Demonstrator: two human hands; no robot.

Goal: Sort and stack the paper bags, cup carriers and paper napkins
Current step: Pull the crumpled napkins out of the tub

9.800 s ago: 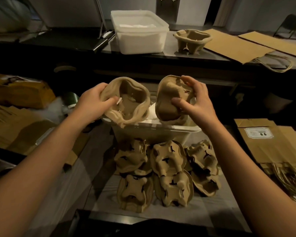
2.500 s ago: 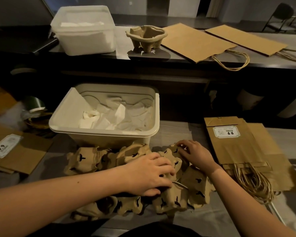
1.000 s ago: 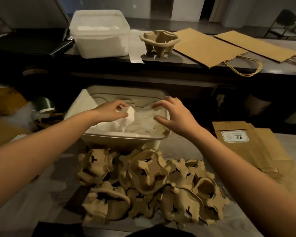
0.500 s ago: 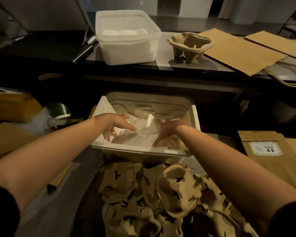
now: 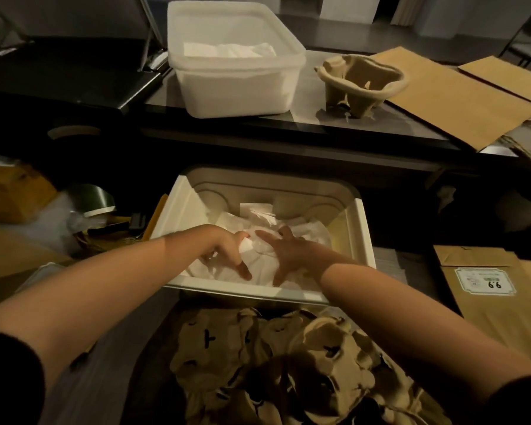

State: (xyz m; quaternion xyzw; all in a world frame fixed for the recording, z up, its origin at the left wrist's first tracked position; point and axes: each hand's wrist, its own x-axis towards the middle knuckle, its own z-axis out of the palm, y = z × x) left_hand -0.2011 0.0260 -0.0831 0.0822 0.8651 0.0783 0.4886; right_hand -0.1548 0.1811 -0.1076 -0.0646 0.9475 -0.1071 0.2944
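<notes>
Both bare forearms reach in from the near edge as a person leans over a white tub [image 5: 361,240] of loose paper napkins [image 5: 307,233]. The only legible writing in the room is on a white label [image 5: 485,282] stuck to a brown paper bag [image 5: 503,320] lying flat at the right. Its large digits read "66"; the finer print above them is too small to make out.

The right hand [image 5: 288,256] lies palm down on the napkins, fingers spread and straight, pressing the paper. The left hand [image 5: 224,250], just beside it, points its fingers down into the heap. Whether they grip any napkin cannot be told.

In front of the tub, close against its near wall, a jumbled pile of brown cup carriers [image 5: 288,363] lies on the tabletop. On the far tabletop [image 5: 307,118] stand a second tub [image 5: 236,87] holding flat napkins and a lone carrier [image 5: 362,78] upright beside it. Two more flat bags [image 5: 448,99] lie next to that.
</notes>
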